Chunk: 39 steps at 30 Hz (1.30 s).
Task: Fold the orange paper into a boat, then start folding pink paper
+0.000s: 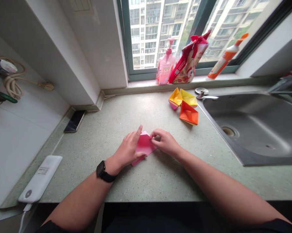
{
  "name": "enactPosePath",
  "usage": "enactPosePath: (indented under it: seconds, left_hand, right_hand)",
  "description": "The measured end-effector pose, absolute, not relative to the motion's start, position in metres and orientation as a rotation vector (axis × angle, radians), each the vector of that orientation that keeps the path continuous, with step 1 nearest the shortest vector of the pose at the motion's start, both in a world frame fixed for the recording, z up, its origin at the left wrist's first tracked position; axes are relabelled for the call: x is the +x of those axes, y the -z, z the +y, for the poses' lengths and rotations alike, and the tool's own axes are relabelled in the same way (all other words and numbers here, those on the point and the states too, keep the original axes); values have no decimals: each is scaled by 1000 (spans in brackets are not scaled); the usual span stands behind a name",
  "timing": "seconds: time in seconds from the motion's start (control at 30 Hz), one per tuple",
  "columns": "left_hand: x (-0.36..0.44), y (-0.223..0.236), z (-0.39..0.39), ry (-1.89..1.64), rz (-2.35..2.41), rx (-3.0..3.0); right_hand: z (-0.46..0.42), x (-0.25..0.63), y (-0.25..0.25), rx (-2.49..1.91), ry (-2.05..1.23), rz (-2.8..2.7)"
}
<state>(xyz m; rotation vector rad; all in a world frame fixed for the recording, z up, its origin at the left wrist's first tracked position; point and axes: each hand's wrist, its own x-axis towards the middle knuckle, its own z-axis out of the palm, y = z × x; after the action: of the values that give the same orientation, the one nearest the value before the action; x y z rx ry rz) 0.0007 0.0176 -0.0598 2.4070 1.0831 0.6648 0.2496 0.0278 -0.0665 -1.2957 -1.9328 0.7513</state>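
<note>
A pink sheet of folding paper (144, 145), partly folded, lies on the speckled green counter between my hands. My left hand (130, 147) rests over its left side, thumb and fingers spread apart, with part of the paper hidden beneath. At the right edge of the sheet, my right hand (165, 141) pinches the paper between thumb and forefinger. Beyond my right hand stand three folded paper boats: a yellow-orange one (176, 97), a yellow one (189, 97) and a red-orange one (189, 113).
A steel sink (233, 161) is set into the counter at right, with a faucet (206, 95). A phone (75, 121) and a white power bank (41, 178) lie at left. On the windowsill stand a pink pump bottle (165, 66), a red bag (189, 63) and an orange-white bottle (223, 63).
</note>
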Motion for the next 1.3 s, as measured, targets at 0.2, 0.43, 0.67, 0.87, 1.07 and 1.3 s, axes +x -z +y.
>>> enactPosePath:
  seconds: [0.2, 0.43, 0.67, 0.87, 1.07, 1.3]
  left_hand:
    - [-5, 33, 21, -1077, 1032, 2520]
    - [-14, 9, 16, -1553, 775, 2675]
    - [-19, 22, 34, -1336, 815, 2736]
    - [-38, 36, 55, -651, 1117, 2685]
    - [-21, 46, 45, -608, 1047, 2624]
    - [6, 55, 35, -443, 912, 2665]
  right_hand:
    - [17, 255, 44, -868, -562, -1996]
    - [16, 277, 33, -827, 45, -2061]
    - [30, 297, 42, -987, 271, -2098]
    - [31, 296, 53, -982, 147, -2283]
    - [27, 286, 57, -1000, -201, -2465]
    - [22, 286, 51, -1014, -420, -2484]
